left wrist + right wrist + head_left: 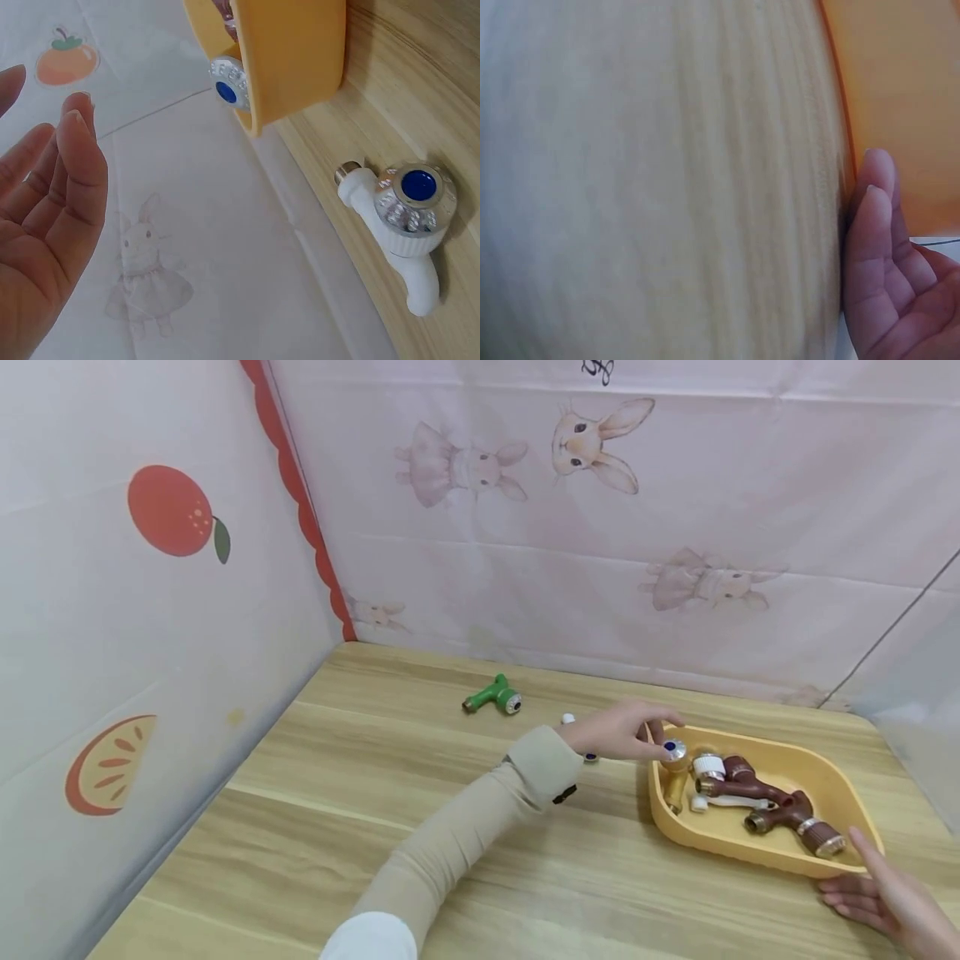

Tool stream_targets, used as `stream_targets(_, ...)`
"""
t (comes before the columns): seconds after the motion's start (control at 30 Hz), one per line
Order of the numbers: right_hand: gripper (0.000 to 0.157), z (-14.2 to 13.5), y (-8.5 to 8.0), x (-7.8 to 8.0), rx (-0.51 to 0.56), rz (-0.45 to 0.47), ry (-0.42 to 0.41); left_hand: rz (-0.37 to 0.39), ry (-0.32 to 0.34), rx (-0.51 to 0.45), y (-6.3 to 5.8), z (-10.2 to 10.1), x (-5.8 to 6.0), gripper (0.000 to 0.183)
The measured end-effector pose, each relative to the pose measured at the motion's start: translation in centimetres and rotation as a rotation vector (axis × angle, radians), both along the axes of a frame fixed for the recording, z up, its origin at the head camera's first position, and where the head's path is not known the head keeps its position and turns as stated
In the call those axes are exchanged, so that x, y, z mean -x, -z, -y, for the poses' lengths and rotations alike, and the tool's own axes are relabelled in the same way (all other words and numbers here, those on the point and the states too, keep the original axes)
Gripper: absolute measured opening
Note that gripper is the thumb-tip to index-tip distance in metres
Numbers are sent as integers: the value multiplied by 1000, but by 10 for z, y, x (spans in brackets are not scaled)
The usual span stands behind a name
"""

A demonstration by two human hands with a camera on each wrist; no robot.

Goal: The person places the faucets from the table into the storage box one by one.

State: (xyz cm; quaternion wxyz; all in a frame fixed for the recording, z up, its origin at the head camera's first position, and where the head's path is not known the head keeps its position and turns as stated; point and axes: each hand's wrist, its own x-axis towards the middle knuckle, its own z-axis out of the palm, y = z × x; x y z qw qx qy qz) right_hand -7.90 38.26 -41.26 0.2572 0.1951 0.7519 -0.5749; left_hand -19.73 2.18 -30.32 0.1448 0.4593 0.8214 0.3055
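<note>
My left hand [618,729] hovers at the left rim of a yellow plastic tray [847,777], beside a yellow tap [675,781] with a silver, blue-centred knob. In the left wrist view the fingers of this hand [52,202] are loosely bent around nothing, apart from the tap. My right hand [892,897] holds the tray's near right corner, thumb over the rim and fingers against the outside. Inside the tray lie brown taps [787,814] and a white tap [708,767], partly covered by a brown one.
A green tap [495,695] lies on the wooden table [315,827] towards the back. Another white tap [405,232] with a blue-centred knob rests left of the tray, mostly behind my left forearm in the head view. Printed cloth walls [525,568] border the table.
</note>
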Motion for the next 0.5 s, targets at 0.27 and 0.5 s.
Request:
stream_targets(0.27, 97, 2, -4, 0, 5, -4, 13, 4, -37, -64, 6, 20, 7, 48)
stream_targets(0.5, 100, 0, -2, 0, 7, 9, 27, 0, -57, -91, 18, 31, 16, 39)
